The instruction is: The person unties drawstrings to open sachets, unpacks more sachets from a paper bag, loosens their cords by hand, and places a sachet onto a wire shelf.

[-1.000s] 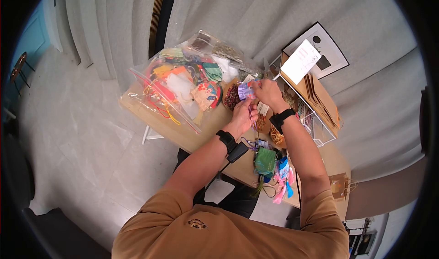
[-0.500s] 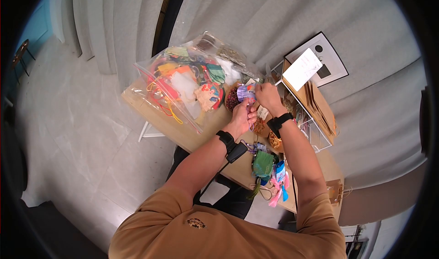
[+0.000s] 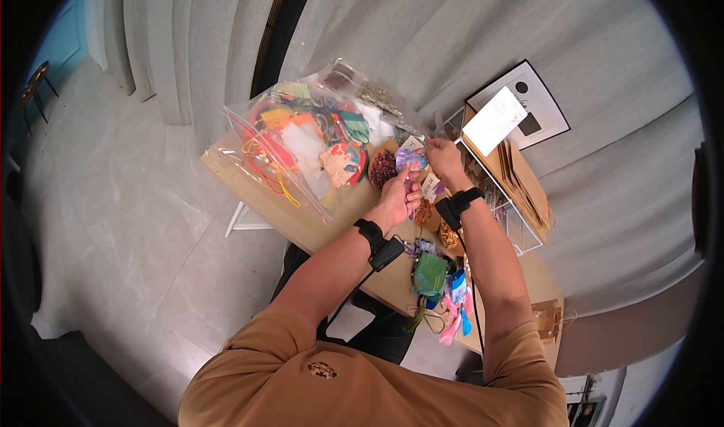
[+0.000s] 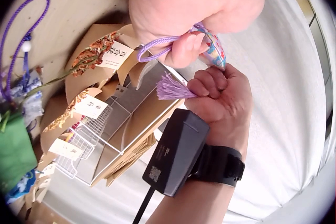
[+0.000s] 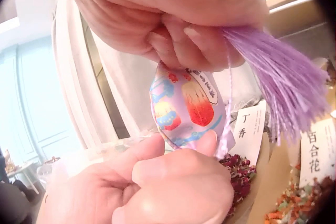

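A small purple sachet (image 3: 412,160) with a red, yellow and blue print is held up between both hands over the table. My left hand (image 3: 396,199) pinches its lower end with thumb and fingers. A purple cord loop (image 4: 157,42) sticks out beside the left thumb. At the other end my right hand (image 3: 445,159) grips the sachet with curled fingers. Its purple tassel (image 5: 286,77) hangs out from that fist. The right fingers hide the part of the sachet where the tassel joins.
A clear zip bag (image 3: 332,208) of colourful pouches lies left. Dark red dried buds (image 3: 383,167) fill a paper bag beside the hands, near other labelled herb bags. Nearer the body lie a green sachet (image 3: 430,275) and pink tassels (image 3: 451,325). A white wire rack (image 3: 530,238) stands right.
The sachet has turned between the hands: its ruffled purple end faced left before, and now the printed face shows. The purple tassel has come into sight below the right hand.
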Demonstrator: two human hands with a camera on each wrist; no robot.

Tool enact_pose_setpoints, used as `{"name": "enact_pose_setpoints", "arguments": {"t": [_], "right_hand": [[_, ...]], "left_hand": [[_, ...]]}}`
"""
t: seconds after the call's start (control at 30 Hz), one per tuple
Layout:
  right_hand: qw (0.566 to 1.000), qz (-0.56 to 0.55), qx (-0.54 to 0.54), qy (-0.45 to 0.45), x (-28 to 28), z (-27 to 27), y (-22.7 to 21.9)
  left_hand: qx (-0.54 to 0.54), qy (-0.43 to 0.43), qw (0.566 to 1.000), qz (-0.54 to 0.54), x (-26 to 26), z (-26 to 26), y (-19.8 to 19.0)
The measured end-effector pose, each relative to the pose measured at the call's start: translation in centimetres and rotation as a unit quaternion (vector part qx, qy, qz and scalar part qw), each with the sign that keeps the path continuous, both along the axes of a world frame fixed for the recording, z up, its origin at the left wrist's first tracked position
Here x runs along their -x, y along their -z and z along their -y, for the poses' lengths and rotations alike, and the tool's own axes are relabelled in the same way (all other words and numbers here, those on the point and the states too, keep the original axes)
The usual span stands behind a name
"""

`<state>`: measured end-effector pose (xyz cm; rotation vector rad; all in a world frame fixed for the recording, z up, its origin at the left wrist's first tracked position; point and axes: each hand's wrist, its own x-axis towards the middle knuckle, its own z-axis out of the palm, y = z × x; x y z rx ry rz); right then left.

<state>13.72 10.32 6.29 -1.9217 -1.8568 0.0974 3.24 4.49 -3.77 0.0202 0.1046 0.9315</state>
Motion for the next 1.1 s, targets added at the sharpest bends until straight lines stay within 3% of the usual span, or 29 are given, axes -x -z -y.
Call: {"name": "enact_pose_setpoints", "arguments": {"t": [0.03,0.07,0.13,0.6,0.77,0.83,1.1], "right_hand": [[0.996,-0.069,0.040,0.026,0.1,0.1,-0.2],[0.997,-0.069,0.040,0.025,0.2,0.4,-0.5],[0.961,-0.260,0.089,0.038,0.4,0.6,-0.8],[0.934,-0.337,0.120,0.020,1.9,0.9,-1.8],[0.869,-0.447,0.208,0.029,1.7,1.6,-2.7],[0.877,-0.433,0.205,0.040,2.3,2.3,-3.0],[0.897,-0.376,0.233,-0.016,1.6,3.4,-2.6]], "left_hand": [[-0.004,-0.002,1.000,-0.001,0.0,0.0,0.1],[-0.005,-0.003,1.000,-0.001,-0.1,-0.1,0.2],[-0.003,-0.009,1.000,0.014,-0.1,-0.2,0.3],[0.019,-0.003,1.000,-0.009,0.3,0.1,-0.5],[0.020,-0.007,0.999,0.047,0.0,-0.4,0.1],[-0.001,0.037,0.995,0.097,-0.2,-0.7,0.5],[-0.004,0.020,0.997,0.079,-0.9,-1.2,0.7]]}}
